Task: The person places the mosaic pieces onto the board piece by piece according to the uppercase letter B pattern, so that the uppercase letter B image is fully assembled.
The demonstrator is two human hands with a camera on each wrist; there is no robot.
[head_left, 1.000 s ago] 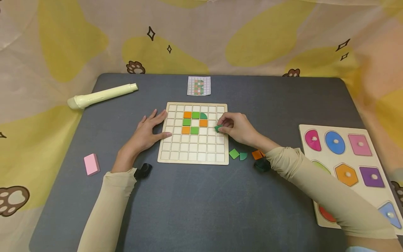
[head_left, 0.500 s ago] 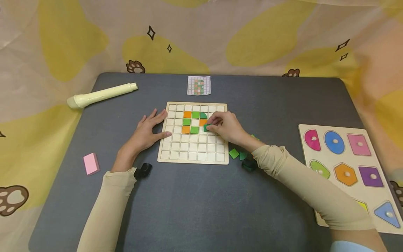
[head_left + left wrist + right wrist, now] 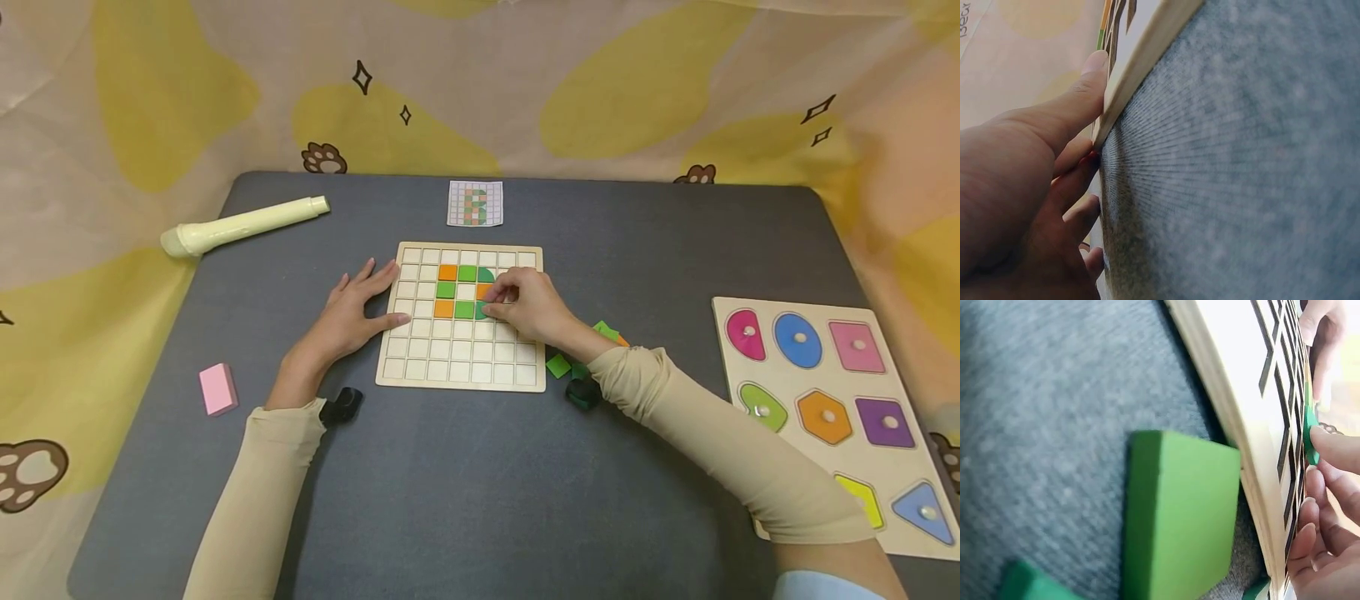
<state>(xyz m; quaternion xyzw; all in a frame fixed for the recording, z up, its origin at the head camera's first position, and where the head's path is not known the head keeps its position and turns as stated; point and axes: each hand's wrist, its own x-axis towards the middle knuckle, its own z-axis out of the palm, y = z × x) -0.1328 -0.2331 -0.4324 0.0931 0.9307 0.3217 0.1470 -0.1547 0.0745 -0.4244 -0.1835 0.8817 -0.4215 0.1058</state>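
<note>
A wooden grid board [image 3: 461, 377] lies on the dark table. Orange and green square tiles and a dark green quarter-round tile [image 3: 485, 273] sit in its cells. My left hand [image 3: 347, 312] rests at the board's left edge with fingers spread, thumb on the frame; the left wrist view shows this thumb [image 3: 1088, 84] against the edge. Over the board, my right hand [image 3: 534, 305] pinches a dark green tile [image 3: 481, 311] at the cell right of a green square [image 3: 464, 310]. Its fingers partly hide that tile. In the right wrist view, the thumb presses on the dark green tile [image 3: 1310, 434].
Loose tiles, including a green square [image 3: 558, 366], lie right of the board, partly under the right wrist. A pattern card [image 3: 476, 204] lies behind it. Around them are a pale microphone-shaped object [image 3: 247, 227], a pink block [image 3: 218, 389] and a shape puzzle [image 3: 780, 450].
My right hand has moved left across the board with the dark green tile and lowered it into the cell beside the green square. My left hand has stayed put.
</note>
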